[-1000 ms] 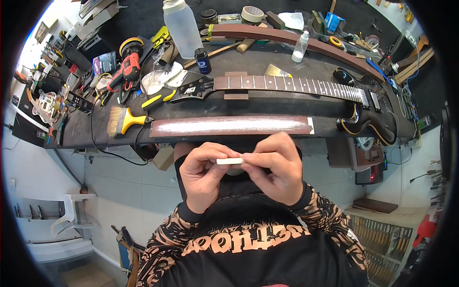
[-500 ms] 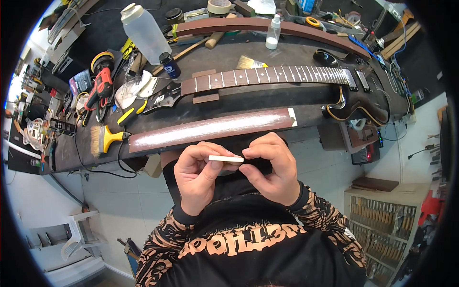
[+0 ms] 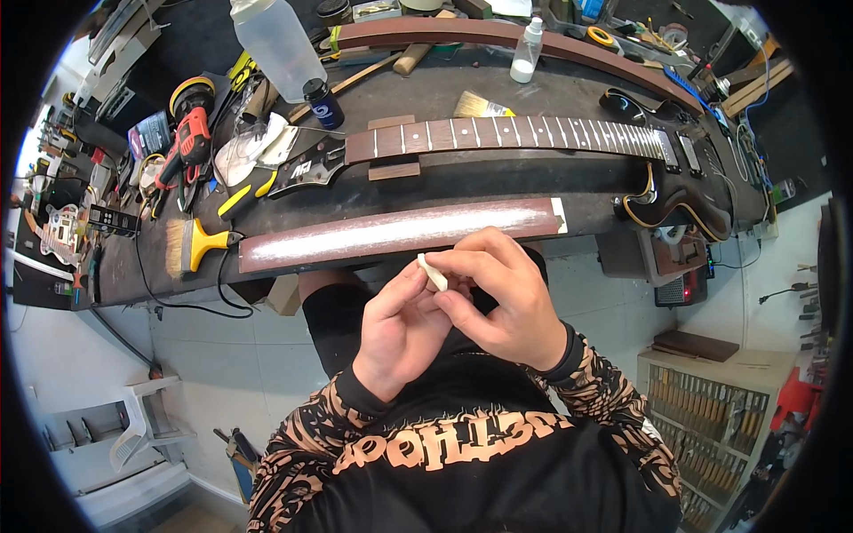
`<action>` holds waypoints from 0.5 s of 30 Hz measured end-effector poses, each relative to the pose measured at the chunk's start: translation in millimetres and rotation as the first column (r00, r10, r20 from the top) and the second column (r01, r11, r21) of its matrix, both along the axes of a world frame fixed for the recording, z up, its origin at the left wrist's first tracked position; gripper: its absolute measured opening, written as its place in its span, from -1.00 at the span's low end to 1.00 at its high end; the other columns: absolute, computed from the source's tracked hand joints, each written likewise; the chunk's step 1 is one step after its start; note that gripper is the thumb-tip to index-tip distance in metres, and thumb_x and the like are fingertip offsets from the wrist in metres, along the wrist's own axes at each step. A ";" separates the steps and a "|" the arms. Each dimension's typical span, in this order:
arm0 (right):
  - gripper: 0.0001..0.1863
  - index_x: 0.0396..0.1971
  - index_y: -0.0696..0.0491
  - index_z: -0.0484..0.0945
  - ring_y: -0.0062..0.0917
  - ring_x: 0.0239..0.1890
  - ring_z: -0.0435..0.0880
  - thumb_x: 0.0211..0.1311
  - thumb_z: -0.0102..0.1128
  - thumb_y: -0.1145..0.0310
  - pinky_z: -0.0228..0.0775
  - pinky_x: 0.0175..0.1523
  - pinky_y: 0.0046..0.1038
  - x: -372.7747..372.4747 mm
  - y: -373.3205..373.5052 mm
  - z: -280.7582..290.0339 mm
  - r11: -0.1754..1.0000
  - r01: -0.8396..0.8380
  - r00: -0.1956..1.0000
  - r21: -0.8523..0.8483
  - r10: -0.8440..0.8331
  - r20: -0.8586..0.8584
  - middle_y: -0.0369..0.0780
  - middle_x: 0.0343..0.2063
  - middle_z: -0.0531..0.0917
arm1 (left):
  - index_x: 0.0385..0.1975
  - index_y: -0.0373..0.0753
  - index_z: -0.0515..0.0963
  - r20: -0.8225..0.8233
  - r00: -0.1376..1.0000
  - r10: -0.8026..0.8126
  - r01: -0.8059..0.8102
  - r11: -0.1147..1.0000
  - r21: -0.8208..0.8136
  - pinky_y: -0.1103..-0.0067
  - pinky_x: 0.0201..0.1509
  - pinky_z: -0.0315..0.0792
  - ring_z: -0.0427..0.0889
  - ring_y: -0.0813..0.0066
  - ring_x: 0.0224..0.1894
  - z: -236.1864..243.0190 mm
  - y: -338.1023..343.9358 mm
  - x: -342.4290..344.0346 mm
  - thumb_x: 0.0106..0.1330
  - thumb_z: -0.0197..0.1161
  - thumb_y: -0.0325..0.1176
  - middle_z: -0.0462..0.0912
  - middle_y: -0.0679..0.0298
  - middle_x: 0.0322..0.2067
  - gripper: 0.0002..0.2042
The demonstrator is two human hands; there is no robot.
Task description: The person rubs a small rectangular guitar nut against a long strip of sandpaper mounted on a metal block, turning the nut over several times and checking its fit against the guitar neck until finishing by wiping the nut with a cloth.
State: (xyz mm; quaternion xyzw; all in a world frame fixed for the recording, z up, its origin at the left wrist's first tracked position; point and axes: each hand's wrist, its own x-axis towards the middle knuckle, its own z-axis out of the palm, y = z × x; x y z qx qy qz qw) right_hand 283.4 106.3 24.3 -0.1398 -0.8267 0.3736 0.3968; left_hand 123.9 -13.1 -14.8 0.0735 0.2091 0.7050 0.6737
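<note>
Off-white piece [image 3: 433,272], small and bar-like, sits pinched in the right hand [image 3: 506,298], and slipping looks like the main risk: only fingertips appear to bear on it, so a shift of thumb or index finger could let it twist or shoot out. If it drops, it would probably hit the lap or the floor [image 3: 222,342], since both hands are on the near side of the table [image 3: 400,96] with nothing visible to catch it; a chipped end could follow. Dust is another possible cause, as the long reddish-brown strip [image 3: 400,229] just far of the hands is coated white along its middle (whether any is on the fingers, can't tell). As for the grip: right thumb and index finger are nearly closed, with just the piece's width between them; it lies at their tips, slanting from far left to near right, its far-left end poking past the index finger. Left hand [image 3: 397,333] is half curled right beside it on the left, fingertips at the piece's edge; touching or merely near, can't tell. Guitar [image 3: 506,133] lies farther off, clear of both.
</note>
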 end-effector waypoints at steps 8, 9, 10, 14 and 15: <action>-0.58 0.13 0.03 0.91 -0.33 -0.14 0.78 0.26 0.74 0.51 0.62 0.02 -0.26 -10.3 0.7 -0.8 0.992 0.020 0.999 0.127 -0.017 -0.027 -0.25 -0.11 0.80 | 0.39 -0.27 0.70 0.114 0.992 -0.060 0.062 0.998 -0.011 0.17 0.63 0.50 0.72 0.21 0.38 -2.5 -10.0 0.4 0.83 0.20 -0.10 0.80 0.18 0.27 -0.59; -0.57 0.13 0.03 0.91 -0.33 -0.14 0.78 0.26 0.74 0.51 0.62 0.02 -0.26 -10.6 0.0 -0.9 0.991 0.023 0.999 0.128 -0.019 -0.036 -0.25 -0.11 0.80 | 0.38 -0.27 0.70 0.118 0.991 -0.067 0.067 0.998 0.001 0.17 0.64 0.51 0.73 0.20 0.39 -3.4 -10.5 -0.2 0.83 0.20 -0.10 0.80 0.17 0.28 -0.59; -0.57 0.13 0.02 0.91 -0.33 -0.14 0.78 0.25 0.75 0.51 0.62 0.02 -0.26 -10.9 0.1 -0.7 0.991 0.019 0.999 0.132 -0.015 -0.032 -0.25 -0.11 0.80 | 0.37 -0.27 0.70 0.102 0.992 -0.070 0.068 0.997 0.023 0.17 0.64 0.51 0.73 0.19 0.39 -4.6 -10.4 -0.5 0.83 0.20 -0.10 0.80 0.17 0.28 -0.59; -0.56 0.12 0.02 0.91 -0.32 -0.13 0.78 0.22 0.76 0.53 0.62 0.01 -0.27 -11.3 -1.8 -0.8 0.991 0.009 1.000 0.132 -0.006 -0.025 -0.24 -0.12 0.80 | 0.37 -0.29 0.71 0.139 0.988 -0.068 0.066 0.998 0.019 0.17 0.62 0.53 0.74 0.18 0.37 -9.4 -12.9 -0.7 0.82 0.21 -0.10 0.81 0.13 0.26 -0.58; -0.55 0.12 0.02 0.90 -0.32 -0.13 0.78 0.21 0.77 0.54 0.63 0.00 -0.28 -11.4 -2.5 -1.1 0.991 0.006 1.000 0.130 -0.003 -0.025 -0.24 -0.12 0.80 | 0.36 -0.29 0.71 0.141 0.987 -0.073 0.071 0.997 0.021 0.17 0.61 0.54 0.74 0.17 0.36 -10.5 -13.6 -0.7 0.81 0.21 -0.10 0.81 0.13 0.25 -0.58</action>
